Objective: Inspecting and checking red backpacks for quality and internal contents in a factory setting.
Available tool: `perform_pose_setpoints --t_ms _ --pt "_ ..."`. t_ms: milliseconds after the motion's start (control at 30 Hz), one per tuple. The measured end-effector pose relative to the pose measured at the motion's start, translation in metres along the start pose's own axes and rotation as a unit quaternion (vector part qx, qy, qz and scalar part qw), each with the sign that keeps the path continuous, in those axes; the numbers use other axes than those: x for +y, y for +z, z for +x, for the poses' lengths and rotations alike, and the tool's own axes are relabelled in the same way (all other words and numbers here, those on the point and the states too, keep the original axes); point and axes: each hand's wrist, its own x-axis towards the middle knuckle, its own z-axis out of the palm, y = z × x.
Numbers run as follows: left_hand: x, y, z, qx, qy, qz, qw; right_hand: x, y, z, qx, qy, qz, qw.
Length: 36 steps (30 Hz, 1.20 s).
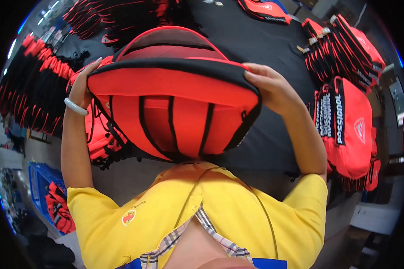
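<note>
A bright red bag (188, 121) with black edging hangs between my two hands in front of my chest. Its mouth is spread wide, and black tape lines run down the red panels. A grey mesh panel (175, 41) shows in the raised flap at its far side. At the bag's left edge my left hand (81, 87) is closed, most of its fingers out of sight behind the fabric. On the right edge, my right hand (269, 83) grips the black rim, thumb and fingers pinching it.
A dark table (274, 49) lies under the bag. Stacked red bags (354, 130) line its right side, with more at the far right (345, 49). A long row of red and black bags (36, 85) stands at left. A blue crate (42, 179) sits lower left.
</note>
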Motion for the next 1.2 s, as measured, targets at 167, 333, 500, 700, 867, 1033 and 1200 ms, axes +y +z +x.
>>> perform_pose_setpoints --t_ms 167,333,500,700,867,1033,1200 --pt "-0.006 -0.02 0.035 -0.022 0.012 -0.006 1.0 0.021 -0.003 0.017 0.037 -0.054 0.09 0.994" --pt "-0.012 0.004 0.035 0.026 0.021 0.004 0.999 0.016 -0.003 0.012 0.127 -0.015 0.113 0.985" --pt "-0.02 -0.002 0.044 0.028 0.024 -0.03 0.999 0.024 -0.015 0.002 0.153 -0.021 0.051 0.987" --pt "-0.042 0.025 0.036 0.071 0.313 0.11 0.941 0.036 -0.004 -0.003 0.164 -0.113 0.084 0.976" --pt "-0.059 0.045 0.023 0.079 0.455 0.312 0.83 0.043 -0.009 -0.01 0.221 -0.154 0.121 0.955" --pt "-0.078 0.018 0.031 0.119 0.405 0.308 0.853 0.043 -0.022 -0.003 0.234 -0.103 0.067 0.964" --pt "-0.082 0.02 0.031 0.166 0.392 0.289 0.858 0.049 -0.03 -0.012 0.317 -0.131 -0.103 0.934"
